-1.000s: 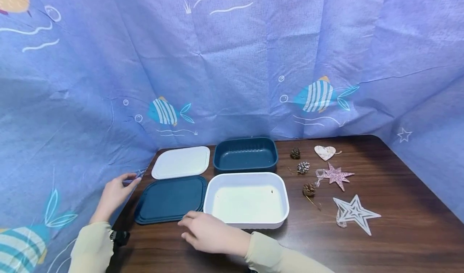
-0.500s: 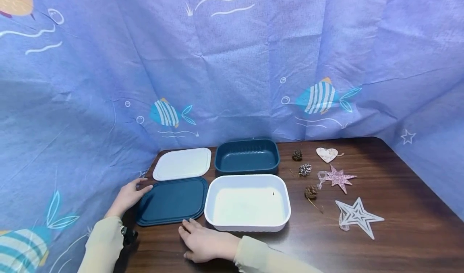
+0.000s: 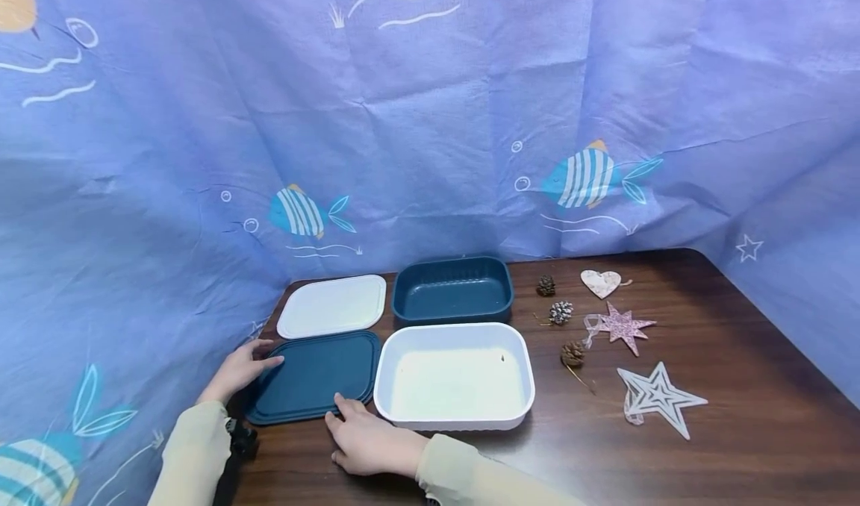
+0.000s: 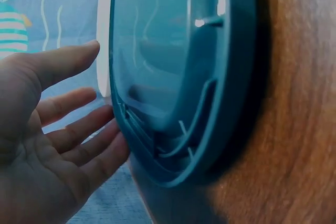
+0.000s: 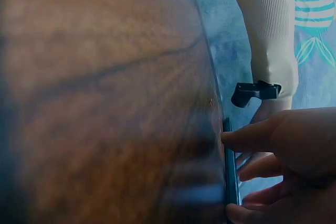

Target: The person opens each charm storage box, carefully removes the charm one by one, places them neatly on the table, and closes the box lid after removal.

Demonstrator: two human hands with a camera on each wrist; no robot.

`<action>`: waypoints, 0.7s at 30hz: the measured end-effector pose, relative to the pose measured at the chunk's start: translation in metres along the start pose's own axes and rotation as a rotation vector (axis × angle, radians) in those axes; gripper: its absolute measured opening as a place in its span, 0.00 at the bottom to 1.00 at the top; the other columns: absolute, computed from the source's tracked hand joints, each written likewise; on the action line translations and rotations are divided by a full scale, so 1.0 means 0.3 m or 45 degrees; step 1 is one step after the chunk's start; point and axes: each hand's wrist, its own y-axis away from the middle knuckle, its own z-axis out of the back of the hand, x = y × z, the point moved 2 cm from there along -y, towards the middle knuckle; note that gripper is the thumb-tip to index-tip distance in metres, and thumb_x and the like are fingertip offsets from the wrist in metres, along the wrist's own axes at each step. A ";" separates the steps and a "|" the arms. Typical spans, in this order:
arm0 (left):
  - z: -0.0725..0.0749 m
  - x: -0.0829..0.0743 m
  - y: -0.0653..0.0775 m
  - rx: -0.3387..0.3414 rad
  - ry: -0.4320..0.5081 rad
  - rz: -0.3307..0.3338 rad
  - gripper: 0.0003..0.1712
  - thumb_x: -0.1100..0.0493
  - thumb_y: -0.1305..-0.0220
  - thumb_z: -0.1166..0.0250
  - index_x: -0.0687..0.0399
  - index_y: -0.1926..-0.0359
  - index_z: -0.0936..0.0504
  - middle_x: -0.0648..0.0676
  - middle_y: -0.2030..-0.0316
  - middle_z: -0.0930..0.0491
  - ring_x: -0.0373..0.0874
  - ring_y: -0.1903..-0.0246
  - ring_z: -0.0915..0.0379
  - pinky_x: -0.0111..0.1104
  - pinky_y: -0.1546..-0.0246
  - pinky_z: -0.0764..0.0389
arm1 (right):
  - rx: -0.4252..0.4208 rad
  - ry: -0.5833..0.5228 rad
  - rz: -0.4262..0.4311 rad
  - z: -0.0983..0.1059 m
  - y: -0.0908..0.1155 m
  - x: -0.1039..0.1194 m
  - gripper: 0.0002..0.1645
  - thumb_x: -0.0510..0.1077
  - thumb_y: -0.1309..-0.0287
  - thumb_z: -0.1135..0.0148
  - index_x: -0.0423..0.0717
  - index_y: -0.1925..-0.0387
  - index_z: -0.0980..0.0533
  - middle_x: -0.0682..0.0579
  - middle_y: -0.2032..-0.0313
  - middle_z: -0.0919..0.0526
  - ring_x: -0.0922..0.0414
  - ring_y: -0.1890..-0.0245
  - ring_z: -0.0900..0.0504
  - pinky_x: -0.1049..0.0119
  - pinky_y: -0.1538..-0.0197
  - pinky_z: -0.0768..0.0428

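Note:
A dark teal rectangular lid (image 3: 322, 378) lies on the table, its raised rim also filling much of the left wrist view (image 4: 239, 77). At its left edge is my left hand (image 3: 240, 370), with fingertips against the rim and the thumb apart from the fingers in the left wrist view. My right hand (image 3: 371, 439) is at the lid's front right corner, its fingertips at the edge. In the right wrist view that lid edge (image 5: 230, 166) shows as a thin strip beside the fingers. A white box (image 3: 454, 375) stands just right of the lid.
Behind are a white lid (image 3: 332, 306) and a teal box (image 3: 453, 291). To the right lie several pinecones (image 3: 572, 354), a heart ornament (image 3: 601, 283), a pink star (image 3: 625, 328) and a white star (image 3: 660, 398). A blue curtain (image 3: 430, 118) hangs around the table (image 3: 605, 461).
My left hand has moved right and down from beyond the table's left edge to the teal lid's left rim. My right hand has shifted slightly to the lid's front edge.

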 end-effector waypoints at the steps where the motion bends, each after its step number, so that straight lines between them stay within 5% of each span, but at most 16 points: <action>1: 0.002 0.004 0.003 0.001 -0.004 0.000 0.42 0.46 0.31 0.34 0.75 0.31 0.35 0.79 0.37 0.34 0.72 0.40 0.34 0.59 0.44 0.28 | -0.009 0.007 0.000 0.000 -0.003 -0.001 0.34 0.54 0.28 0.42 0.43 0.28 0.33 0.43 0.25 0.41 0.51 0.26 0.40 0.64 0.31 0.34; 13: 0.012 0.018 0.024 0.070 0.055 0.009 0.43 0.52 0.37 0.29 0.77 0.32 0.34 0.80 0.37 0.34 0.72 0.41 0.34 0.60 0.44 0.28 | -0.151 0.205 0.099 0.018 0.007 -0.003 0.29 0.50 0.31 0.38 0.40 0.35 0.25 0.48 0.38 0.26 0.56 0.41 0.30 0.69 0.39 0.29; 21: 0.010 0.043 0.063 0.126 0.028 -0.002 0.43 0.51 0.38 0.28 0.77 0.33 0.32 0.79 0.40 0.31 0.69 0.44 0.31 0.58 0.45 0.27 | -0.159 0.238 0.167 -0.010 0.005 -0.002 0.14 0.47 0.30 0.39 0.50 0.47 0.18 0.57 0.53 0.25 0.64 0.59 0.33 0.77 0.59 0.32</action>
